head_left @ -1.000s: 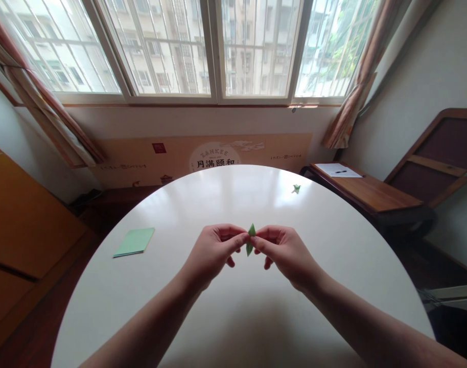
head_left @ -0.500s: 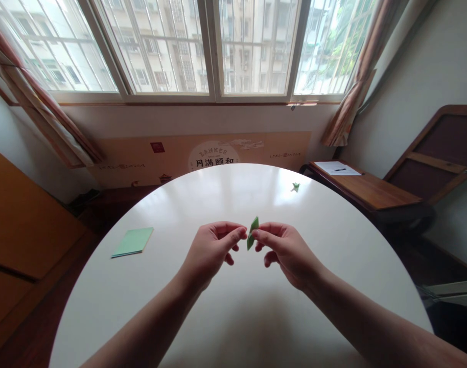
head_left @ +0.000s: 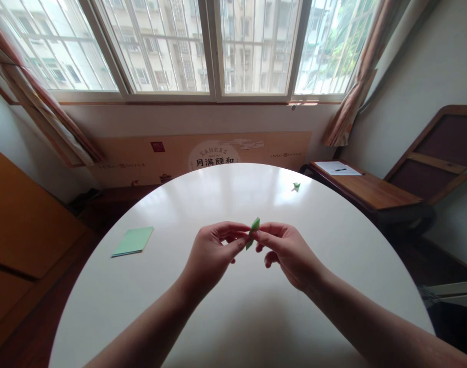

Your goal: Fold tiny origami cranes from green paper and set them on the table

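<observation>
Above the middle of the white round table (head_left: 226, 327), a small piece of folded green paper (head_left: 255, 224) is held between my two hands. My right hand (head_left: 281, 241) pinches its right side between thumb and forefinger, the other fingers curled below. From the left, my left hand (head_left: 220, 243) closes thumb and fingers on the paper's other side. The paper stands tilted, its pointed ends showing above and below the fingertips. Its middle is hidden by them.
A stack of square green paper (head_left: 133, 241) lies on the table's left side. Near the far right edge sits a small folded green paper figure (head_left: 296, 187). Beyond the table, a wooden desk (head_left: 387, 186) carries a white sheet (head_left: 335, 168) with a pen.
My left hand has moved slightly right, and its fingertips now meet the folded paper, where a small gap showed before. My right hand keeps its pinch almost in place.
</observation>
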A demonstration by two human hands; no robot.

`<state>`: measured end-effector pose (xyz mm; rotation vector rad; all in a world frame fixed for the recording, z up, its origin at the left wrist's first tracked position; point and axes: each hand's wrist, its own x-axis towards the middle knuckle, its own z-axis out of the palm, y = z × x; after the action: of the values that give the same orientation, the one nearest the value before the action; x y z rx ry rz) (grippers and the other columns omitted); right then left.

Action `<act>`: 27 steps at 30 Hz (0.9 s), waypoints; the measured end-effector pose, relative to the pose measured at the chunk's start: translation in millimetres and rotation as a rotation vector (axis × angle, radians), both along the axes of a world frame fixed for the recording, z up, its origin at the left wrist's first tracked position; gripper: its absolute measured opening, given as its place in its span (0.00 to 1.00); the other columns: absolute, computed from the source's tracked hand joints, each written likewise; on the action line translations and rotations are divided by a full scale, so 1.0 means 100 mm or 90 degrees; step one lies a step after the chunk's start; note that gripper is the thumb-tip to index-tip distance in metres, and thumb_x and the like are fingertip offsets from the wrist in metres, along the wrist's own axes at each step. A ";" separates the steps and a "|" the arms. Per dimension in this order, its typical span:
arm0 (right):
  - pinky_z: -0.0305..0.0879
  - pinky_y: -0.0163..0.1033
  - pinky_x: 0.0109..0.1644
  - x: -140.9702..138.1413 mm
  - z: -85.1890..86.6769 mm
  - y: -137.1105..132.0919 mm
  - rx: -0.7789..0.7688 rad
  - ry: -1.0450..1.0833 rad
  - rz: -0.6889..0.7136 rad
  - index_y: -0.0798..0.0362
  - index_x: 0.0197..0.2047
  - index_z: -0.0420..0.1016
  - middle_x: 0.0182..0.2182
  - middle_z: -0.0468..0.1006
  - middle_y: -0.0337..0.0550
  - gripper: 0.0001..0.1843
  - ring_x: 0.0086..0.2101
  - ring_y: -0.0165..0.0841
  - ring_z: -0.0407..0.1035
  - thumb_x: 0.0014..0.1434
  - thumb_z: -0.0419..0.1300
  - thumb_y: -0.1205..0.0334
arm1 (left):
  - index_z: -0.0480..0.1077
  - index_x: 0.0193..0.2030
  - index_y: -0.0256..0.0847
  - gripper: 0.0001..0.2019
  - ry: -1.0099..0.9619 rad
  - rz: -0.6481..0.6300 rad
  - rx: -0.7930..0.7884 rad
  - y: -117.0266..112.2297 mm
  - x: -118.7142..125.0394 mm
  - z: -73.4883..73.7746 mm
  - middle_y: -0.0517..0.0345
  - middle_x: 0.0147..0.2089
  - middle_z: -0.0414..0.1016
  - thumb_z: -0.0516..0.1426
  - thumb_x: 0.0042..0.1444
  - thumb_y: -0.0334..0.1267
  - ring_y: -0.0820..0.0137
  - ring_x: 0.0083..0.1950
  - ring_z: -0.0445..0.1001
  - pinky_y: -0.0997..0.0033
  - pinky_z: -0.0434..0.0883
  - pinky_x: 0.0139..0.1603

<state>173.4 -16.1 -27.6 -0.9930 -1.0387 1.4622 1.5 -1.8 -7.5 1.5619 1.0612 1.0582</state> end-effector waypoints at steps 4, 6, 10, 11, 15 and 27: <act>0.60 0.29 0.20 -0.01 0.01 -0.02 0.015 -0.021 -0.001 0.55 0.35 0.84 0.27 0.77 0.44 0.12 0.29 0.32 0.66 0.51 0.70 0.55 | 0.80 0.38 0.36 0.09 0.001 -0.008 -0.006 -0.01 0.01 0.00 0.53 0.30 0.82 0.66 0.52 0.38 0.68 0.32 0.77 0.79 0.70 0.20; 0.60 0.29 0.21 -0.02 0.01 -0.03 0.020 -0.025 -0.003 0.55 0.34 0.83 0.26 0.76 0.43 0.12 0.29 0.32 0.66 0.52 0.69 0.55 | 0.79 0.38 0.36 0.10 0.002 -0.022 -0.016 -0.01 0.01 0.01 0.54 0.30 0.81 0.67 0.52 0.39 0.68 0.32 0.77 0.79 0.70 0.21; 0.61 0.29 0.21 -0.03 0.01 -0.04 0.021 -0.038 -0.008 0.55 0.34 0.82 0.26 0.75 0.43 0.10 0.29 0.32 0.66 0.53 0.67 0.57 | 0.80 0.38 0.37 0.10 0.015 -0.035 -0.044 0.01 -0.02 0.04 0.55 0.30 0.80 0.65 0.54 0.41 0.71 0.29 0.74 0.79 0.70 0.21; 0.61 0.29 0.21 -0.03 0.01 -0.05 0.020 -0.040 -0.009 0.55 0.34 0.82 0.27 0.75 0.43 0.10 0.29 0.32 0.66 0.53 0.67 0.57 | 0.80 0.37 0.37 0.09 0.027 -0.034 -0.050 0.02 -0.03 0.05 0.56 0.29 0.79 0.64 0.55 0.41 0.72 0.28 0.72 0.79 0.70 0.20; 0.60 0.29 0.20 -0.04 0.00 -0.05 0.026 -0.036 -0.018 0.55 0.32 0.82 0.26 0.75 0.43 0.10 0.29 0.31 0.66 0.53 0.66 0.57 | 0.81 0.34 0.37 0.10 0.079 -0.048 -0.069 0.03 -0.04 0.07 0.57 0.26 0.76 0.64 0.54 0.42 0.73 0.27 0.70 0.80 0.69 0.19; 0.62 0.29 0.21 -0.05 -0.01 -0.05 0.035 -0.050 -0.003 0.55 0.34 0.83 0.26 0.76 0.43 0.11 0.29 0.31 0.67 0.52 0.69 0.55 | 0.78 0.30 0.37 0.08 0.117 -0.053 -0.070 0.02 -0.03 0.08 0.59 0.26 0.75 0.61 0.55 0.39 0.75 0.25 0.67 0.81 0.67 0.19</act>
<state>168.6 -21.5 -28.2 -1.0201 -1.1260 1.3933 -2.0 0.4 0.5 1.6228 1.1480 0.7976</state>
